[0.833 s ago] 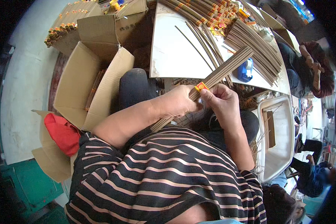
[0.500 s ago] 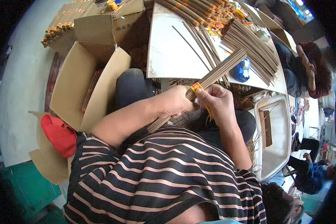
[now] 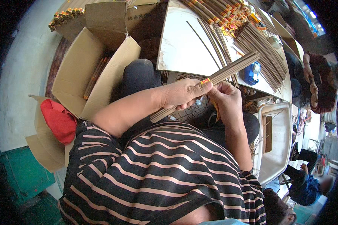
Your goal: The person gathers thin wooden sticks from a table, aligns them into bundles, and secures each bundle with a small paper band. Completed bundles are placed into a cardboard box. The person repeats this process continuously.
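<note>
A bundle of brown incense sticks (image 3: 236,66) slants over my lap, rising to the right towards the table. My left hand (image 3: 182,93) is wrapped round its middle, with the thumb pressed on a red and yellow paper band (image 3: 205,81). Against the bundle's near side, just right of that thumb, my right hand (image 3: 228,98) is closed in a pinch. From beneath its fingers hangs a narrow yellow strip (image 3: 216,109); how it meets the band is hidden by the fingers.
Loose sticks (image 3: 264,56), banded bundles (image 3: 214,11) and a blue tape dispenser (image 3: 251,73) lie on the white table (image 3: 184,48). An open carton (image 3: 73,71) holding bundles stands left, a red cloth (image 3: 58,120) beside it. At right are a white tub (image 3: 276,157) and other people.
My left thumb has come over the band, and my right fingers have shifted off it to the bundle's near side. The bundle lies at a flatter slant, and the whole view has shifted slightly.
</note>
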A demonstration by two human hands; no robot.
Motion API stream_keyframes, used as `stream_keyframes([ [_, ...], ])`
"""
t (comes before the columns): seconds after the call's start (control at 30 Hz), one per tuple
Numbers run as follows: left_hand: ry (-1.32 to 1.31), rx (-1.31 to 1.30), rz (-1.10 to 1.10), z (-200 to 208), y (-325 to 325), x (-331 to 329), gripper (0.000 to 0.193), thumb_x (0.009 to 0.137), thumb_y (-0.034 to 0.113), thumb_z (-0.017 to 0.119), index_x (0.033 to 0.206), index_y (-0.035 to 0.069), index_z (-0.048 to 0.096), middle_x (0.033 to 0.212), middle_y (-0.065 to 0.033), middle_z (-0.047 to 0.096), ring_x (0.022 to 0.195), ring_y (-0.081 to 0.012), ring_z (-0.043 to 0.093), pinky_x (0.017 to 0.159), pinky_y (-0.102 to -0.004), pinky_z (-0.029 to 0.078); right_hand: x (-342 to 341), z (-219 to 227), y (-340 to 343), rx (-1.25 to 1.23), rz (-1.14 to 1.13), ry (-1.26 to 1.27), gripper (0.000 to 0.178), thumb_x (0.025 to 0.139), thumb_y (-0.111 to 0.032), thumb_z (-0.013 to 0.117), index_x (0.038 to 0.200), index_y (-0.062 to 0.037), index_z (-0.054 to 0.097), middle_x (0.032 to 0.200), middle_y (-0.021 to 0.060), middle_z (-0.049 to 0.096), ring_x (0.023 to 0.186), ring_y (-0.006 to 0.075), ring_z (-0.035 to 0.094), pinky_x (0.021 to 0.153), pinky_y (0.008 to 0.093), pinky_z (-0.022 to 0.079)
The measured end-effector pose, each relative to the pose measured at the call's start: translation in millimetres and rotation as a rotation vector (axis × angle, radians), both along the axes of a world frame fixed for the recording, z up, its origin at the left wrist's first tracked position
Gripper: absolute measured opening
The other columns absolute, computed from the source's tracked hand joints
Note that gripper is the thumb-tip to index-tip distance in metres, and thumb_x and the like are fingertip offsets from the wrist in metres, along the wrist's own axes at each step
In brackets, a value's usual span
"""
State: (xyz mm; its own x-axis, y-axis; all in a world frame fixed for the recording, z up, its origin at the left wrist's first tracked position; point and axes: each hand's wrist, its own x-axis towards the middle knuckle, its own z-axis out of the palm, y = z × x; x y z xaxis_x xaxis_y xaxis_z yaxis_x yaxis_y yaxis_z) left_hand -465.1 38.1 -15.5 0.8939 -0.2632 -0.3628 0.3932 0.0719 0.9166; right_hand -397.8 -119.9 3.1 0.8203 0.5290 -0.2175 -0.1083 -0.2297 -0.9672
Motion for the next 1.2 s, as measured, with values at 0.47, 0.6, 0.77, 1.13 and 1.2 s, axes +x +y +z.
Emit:
stream_keyframes([
  [0.47, 0.011, -0.044, 0.062, 16.6, -12.6, -12.9, 0.055, 0.094, 0.052, 0.021, 0.081, 0.007, 0.051, 0.051, 0.0037, 0.038, 0.037, -0.0025, 0.035, 0.03, -0.0162, 0.031, -13.3, 9.5, -12.8, 0.017, 0.04, -0.001, 0.026, 0.079, -0.02, 0.071, 0.068, -0.0006, 0.057, 0.06, -0.0024, 0.054, 0.054, 0.0039, 0.045, 0.046, 0.0184, 0.037],
  [0.6, 0.055, -0.09, 0.064, 17.2, -13.4, -13.9, 0.054, 0.095, 0.051, 0.022, 0.073, 0.008, 0.047, 0.049, 0.0033, 0.038, 0.035, -0.0029, 0.035, 0.03, -0.0163, 0.031, -10.3, 11.1, -15.8, 0.006, 0.07, -0.019, 0.026, 0.078, -0.02, 0.072, 0.068, -0.0008, 0.057, 0.061, -0.0021, 0.054, 0.054, 0.0036, 0.045, 0.046, 0.0183, 0.037],
  [0.77, 0.091, -0.117, 0.055, 19.3, -13.5, -13.1, 0.054, 0.094, 0.052, 0.023, 0.071, 0.009, 0.045, 0.049, 0.003, 0.039, 0.035, -0.0033, 0.036, 0.03, -0.0162, 0.031, -6.0, 8.5, -17.3, 0.052, 0.071, 0.051, 0.025, 0.077, -0.019, 0.072, 0.068, -0.0022, 0.056, 0.062, -0.0018, 0.054, 0.055, 0.0037, 0.045, 0.047, 0.018, 0.037],
  [1.13, 0.016, -0.026, 0.124, 13.6, -15.1, -10.6, 0.057, 0.094, 0.054, 0.022, 0.081, 0.005, 0.051, 0.048, 0.0021, 0.041, 0.034, -0.0042, 0.037, 0.03, -0.0163, 0.03, -0.3, 0.4, -12.0, 0.17, 0.071, -0.065, 0.024, 0.076, -0.016, 0.073, 0.074, -0.0013, 0.055, 0.07, 0.0004, 0.056, 0.061, 0.0063, 0.049, 0.055, 0.0192, 0.043],
  [1.2, -0.007, 0.015, 0.161, 12.8, -15.4, -10.4, 0.056, 0.094, 0.052, 0.023, 0.083, 0.005, 0.051, 0.049, 0.0024, 0.04, 0.035, -0.0044, 0.037, 0.031, -0.0163, 0.03, 4.0, 0.4, -11.0, 0.108, 0.036, -0.134, 0.028, 0.072, -0.02, 0.076, 0.074, -0.0014, 0.054, 0.069, 0.0023, 0.054, 0.062, 0.0089, 0.049, 0.056, 0.0226, 0.043],
])
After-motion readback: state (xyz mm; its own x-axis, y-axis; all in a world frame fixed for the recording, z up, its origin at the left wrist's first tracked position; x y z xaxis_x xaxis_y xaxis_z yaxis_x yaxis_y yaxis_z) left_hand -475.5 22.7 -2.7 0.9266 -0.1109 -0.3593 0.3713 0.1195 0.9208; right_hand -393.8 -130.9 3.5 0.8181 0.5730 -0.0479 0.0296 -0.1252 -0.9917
